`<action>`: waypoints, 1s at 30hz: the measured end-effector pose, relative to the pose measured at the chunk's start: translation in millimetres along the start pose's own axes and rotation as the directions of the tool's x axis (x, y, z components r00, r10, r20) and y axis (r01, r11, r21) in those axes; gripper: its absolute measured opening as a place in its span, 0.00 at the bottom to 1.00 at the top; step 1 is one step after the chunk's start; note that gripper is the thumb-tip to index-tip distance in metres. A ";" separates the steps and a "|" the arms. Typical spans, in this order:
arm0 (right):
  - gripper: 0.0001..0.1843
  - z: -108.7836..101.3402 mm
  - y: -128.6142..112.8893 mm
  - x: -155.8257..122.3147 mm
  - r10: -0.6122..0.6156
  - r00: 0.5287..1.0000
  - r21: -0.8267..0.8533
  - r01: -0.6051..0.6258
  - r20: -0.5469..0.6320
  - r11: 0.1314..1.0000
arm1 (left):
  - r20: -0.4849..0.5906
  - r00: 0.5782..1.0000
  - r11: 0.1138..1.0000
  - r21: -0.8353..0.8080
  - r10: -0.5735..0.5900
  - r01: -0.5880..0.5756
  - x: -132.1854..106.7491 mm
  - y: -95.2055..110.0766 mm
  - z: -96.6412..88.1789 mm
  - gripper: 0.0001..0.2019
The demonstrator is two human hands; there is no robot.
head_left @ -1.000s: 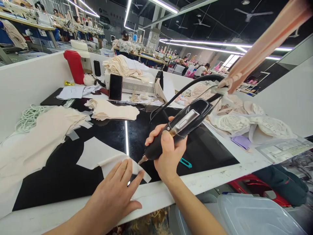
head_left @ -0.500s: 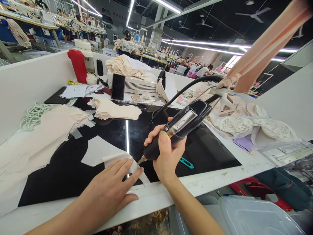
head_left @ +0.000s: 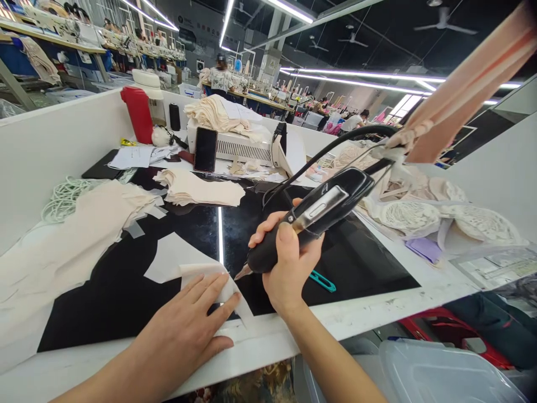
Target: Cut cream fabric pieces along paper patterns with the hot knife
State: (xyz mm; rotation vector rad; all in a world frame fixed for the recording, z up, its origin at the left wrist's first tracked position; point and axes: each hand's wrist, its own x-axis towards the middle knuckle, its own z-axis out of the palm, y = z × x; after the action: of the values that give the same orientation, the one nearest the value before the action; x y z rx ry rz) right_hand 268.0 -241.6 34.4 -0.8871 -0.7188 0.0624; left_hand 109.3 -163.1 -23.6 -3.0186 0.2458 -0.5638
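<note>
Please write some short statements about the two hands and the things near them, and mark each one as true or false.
1. The right hand grips a black tool. True.
2. The left hand lies flat on a white piece of cloth. True.
3. The tip of the tool points up at the ceiling. False: it points down toward the cloth, close to the left fingertips.
4. The phone lies flat with its screen up. False: it stands upright, leaning against a white machine.
5. A red container stands farther back than the phone, to its left. True.
</note>
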 end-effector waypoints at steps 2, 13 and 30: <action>0.16 1.9 2.7 2.3 0.005 1.000 0.007 -0.005 0.001 1.000 | 0.002 1.000 1.000 -0.007 -0.002 0.002 0.4 0.1 -2.0 0.35; 0.13 7.4 13.1 2.6 0.011 1.000 0.008 -0.011 0.010 1.000 | 0.052 0.997 0.990 -0.127 -0.062 0.068 -2.8 0.6 3.5 0.37; 0.13 0.5 4.8 -2.3 0.016 0.999 -0.012 -0.015 0.039 1.000 | 0.038 0.998 0.990 -0.124 -0.056 0.061 -4.0 -0.6 3.2 0.37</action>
State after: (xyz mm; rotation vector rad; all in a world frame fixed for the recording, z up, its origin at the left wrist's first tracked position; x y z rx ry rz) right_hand 267.1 -238.9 29.8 -0.9050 -0.7493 0.0895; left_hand 106.8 -161.8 -27.9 -3.1631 0.1983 -0.5188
